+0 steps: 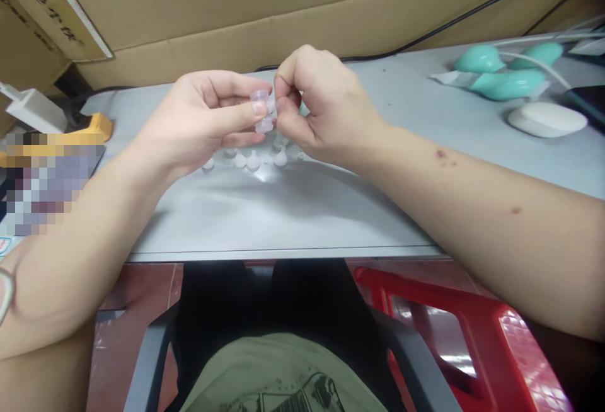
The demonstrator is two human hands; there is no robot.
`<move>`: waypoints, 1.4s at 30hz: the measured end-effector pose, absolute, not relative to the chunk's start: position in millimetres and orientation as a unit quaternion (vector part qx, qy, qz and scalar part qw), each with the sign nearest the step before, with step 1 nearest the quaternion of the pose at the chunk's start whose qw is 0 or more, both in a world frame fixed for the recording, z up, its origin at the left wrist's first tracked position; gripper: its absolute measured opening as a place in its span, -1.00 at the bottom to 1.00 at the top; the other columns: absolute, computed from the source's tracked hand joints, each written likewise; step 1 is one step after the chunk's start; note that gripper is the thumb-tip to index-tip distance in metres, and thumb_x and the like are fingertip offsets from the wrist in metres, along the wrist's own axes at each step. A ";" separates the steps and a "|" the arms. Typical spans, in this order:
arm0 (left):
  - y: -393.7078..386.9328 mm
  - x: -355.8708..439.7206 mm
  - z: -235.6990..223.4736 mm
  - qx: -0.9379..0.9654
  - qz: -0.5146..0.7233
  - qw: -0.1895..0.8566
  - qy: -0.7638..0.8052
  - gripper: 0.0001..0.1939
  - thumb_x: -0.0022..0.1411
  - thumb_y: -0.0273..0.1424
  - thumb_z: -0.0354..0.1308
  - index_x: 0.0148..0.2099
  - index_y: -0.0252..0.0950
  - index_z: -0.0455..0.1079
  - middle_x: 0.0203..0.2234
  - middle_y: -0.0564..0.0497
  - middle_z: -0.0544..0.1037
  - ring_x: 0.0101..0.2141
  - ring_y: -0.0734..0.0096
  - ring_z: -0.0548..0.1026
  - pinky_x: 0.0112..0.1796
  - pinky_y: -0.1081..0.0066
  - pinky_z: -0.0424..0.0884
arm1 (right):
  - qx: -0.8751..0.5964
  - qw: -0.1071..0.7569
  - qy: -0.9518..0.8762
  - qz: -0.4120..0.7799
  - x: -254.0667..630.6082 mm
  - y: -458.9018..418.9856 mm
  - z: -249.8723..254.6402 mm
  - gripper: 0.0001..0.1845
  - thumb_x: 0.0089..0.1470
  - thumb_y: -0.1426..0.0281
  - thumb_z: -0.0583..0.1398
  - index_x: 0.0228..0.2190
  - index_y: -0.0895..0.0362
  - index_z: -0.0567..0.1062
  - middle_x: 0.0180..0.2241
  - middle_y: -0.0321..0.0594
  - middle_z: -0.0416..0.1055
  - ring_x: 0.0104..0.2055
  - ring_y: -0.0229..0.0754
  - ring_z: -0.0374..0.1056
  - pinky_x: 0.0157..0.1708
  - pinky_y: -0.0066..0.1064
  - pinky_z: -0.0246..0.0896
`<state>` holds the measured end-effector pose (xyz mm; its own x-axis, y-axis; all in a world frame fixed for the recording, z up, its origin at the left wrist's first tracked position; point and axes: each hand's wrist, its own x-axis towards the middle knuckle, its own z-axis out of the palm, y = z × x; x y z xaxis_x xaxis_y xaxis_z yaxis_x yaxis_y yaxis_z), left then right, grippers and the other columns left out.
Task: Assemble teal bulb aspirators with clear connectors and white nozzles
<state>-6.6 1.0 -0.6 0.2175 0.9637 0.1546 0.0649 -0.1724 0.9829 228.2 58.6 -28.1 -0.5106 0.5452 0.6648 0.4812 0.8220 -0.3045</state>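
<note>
Over the table, my left hand (203,113) is closed on a small clear plastic piece with round ends (263,123), pinched between thumb and fingers. My right hand (316,103) is right beside it, thumb and forefinger pressed together at the piece's right side. What those right fingertips hold, if anything, is hidden; a speck of green shows behind them. Under the hands lie several small translucent plastic pieces with round white tabs (254,160), partly covered by my hands.
Teal rounded objects (510,84) and a white oval object (547,119) lie on the grey table (302,210) at right. A white plug (35,109) and a yellow-edged item (100,127) are at left. Cardboard (198,9) stands behind; a red stool (425,298) is below right.
</note>
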 end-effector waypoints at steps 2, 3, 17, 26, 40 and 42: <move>1.2 -8.5 0.6 0.613 0.461 0.479 0.426 -0.86 0.56 -0.47 0.62 0.10 -0.28 0.84 -0.03 -0.08 0.91 0.14 -0.04 0.93 0.31 -0.02 0.91 | -0.286 0.416 -0.862 0.045 227.3 61.1 -30.9 -0.83 0.50 0.29 0.21 -0.20 -0.10 0.32 -0.02 -0.07 0.76 0.01 0.24 0.69 0.24 0.19 0.57; 1.5 -9.9 1.5 0.615 0.459 0.480 0.425 -0.85 0.56 -0.47 0.62 0.12 -0.28 0.84 -0.02 -0.08 0.92 0.15 -0.03 0.92 0.31 -0.01 0.91 | -0.277 0.434 -0.856 0.049 226.4 62.3 -32.3 -0.84 0.47 0.29 0.22 -0.21 -0.10 0.33 -0.04 -0.08 0.75 -0.01 0.21 0.68 0.20 0.17 0.60; 4.3 -16.9 -0.7 0.630 0.460 0.483 0.397 -0.84 0.61 -0.61 0.62 0.08 -0.26 0.91 -0.14 -0.02 0.90 0.02 0.06 0.94 0.22 0.02 0.93 | -0.214 0.487 -0.844 0.059 231.0 64.2 -35.2 -0.80 0.52 0.28 0.30 -0.25 -0.08 0.50 -0.15 -0.19 0.78 -0.07 0.07 0.75 0.12 0.00 0.64; 4.2 -16.9 -2.6 0.627 0.457 0.488 0.399 -0.87 0.64 -0.52 0.62 0.15 -0.27 0.90 -0.07 -0.04 0.91 0.10 0.06 0.94 0.29 0.06 0.93 | -0.284 0.419 -0.859 -0.081 232.9 55.2 -26.9 -0.79 0.64 0.26 0.15 -0.18 -0.09 0.41 -0.14 -0.17 0.80 -0.05 0.12 0.78 0.22 0.07 0.57; -0.5 -5.5 3.9 0.608 0.459 0.497 0.415 -0.87 0.59 -0.55 0.60 0.10 -0.27 0.86 -0.03 -0.07 0.92 0.10 0.06 0.92 0.38 -0.09 0.87 | -0.328 0.372 -0.868 -0.005 225.8 57.5 -24.6 -0.82 0.53 0.36 0.26 -0.20 -0.10 0.41 0.04 -0.12 0.80 0.10 0.25 0.75 0.35 0.14 0.55; 0.2 -7.1 3.9 0.606 0.455 0.504 0.414 -0.86 0.54 -0.49 0.66 0.08 -0.25 0.86 0.02 -0.11 0.93 0.12 0.03 0.91 0.37 -0.06 0.88 | -0.324 0.374 -0.869 0.018 227.5 57.9 -24.7 -0.79 0.51 0.32 0.30 -0.21 -0.11 0.38 0.05 -0.13 0.79 0.13 0.26 0.73 0.37 0.15 0.53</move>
